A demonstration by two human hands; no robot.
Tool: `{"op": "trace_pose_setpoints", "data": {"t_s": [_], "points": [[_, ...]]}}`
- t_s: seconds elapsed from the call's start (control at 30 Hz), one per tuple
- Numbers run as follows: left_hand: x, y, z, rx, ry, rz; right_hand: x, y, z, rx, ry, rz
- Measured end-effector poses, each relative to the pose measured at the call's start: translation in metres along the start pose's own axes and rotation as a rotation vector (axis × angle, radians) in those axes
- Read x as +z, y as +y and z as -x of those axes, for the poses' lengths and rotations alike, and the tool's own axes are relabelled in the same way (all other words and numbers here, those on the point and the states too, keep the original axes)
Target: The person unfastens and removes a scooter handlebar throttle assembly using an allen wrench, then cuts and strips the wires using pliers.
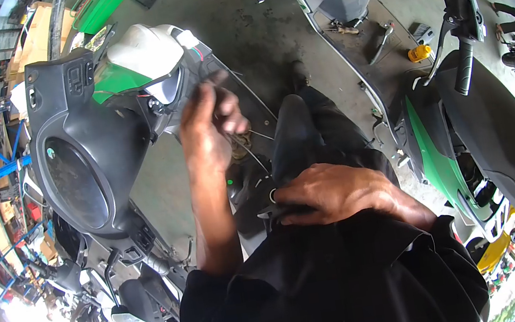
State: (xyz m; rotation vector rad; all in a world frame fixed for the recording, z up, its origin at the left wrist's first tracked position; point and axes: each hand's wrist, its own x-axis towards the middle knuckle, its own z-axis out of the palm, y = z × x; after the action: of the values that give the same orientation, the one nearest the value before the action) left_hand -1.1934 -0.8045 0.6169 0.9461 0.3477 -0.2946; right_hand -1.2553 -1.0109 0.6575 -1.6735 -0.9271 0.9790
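My left hand (209,118) is raised beside the scooter front at the left, its fingers bent and smeared by motion. Whether it holds anything cannot be made out. Low over my lap, my right hand (331,191) is closed around a small dark object (267,212), mostly hidden by the fingers, with a pale ring near the fingertips. The black scooter front panel (114,145) has a dark oval display (76,182). Just above my left hand is a white and green body part (147,51) with exposed wires beside it.
Another scooter with a dark seat (497,134) and green side panel (434,156) stands at the right. A yellow object (419,53) and loose parts lie on its footboard. Blue shelving (8,168) is at the far left. People's legs show at the upper right.
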Motion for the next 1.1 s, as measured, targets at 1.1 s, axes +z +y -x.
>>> {"op": "trace_pose_setpoints", "data": {"t_s": [1.1], "points": [[0.039,-0.011,0.053,0.117,-0.197,-0.800,-0.022,0.003,0.012,0.321,0.771,-0.070]]}}
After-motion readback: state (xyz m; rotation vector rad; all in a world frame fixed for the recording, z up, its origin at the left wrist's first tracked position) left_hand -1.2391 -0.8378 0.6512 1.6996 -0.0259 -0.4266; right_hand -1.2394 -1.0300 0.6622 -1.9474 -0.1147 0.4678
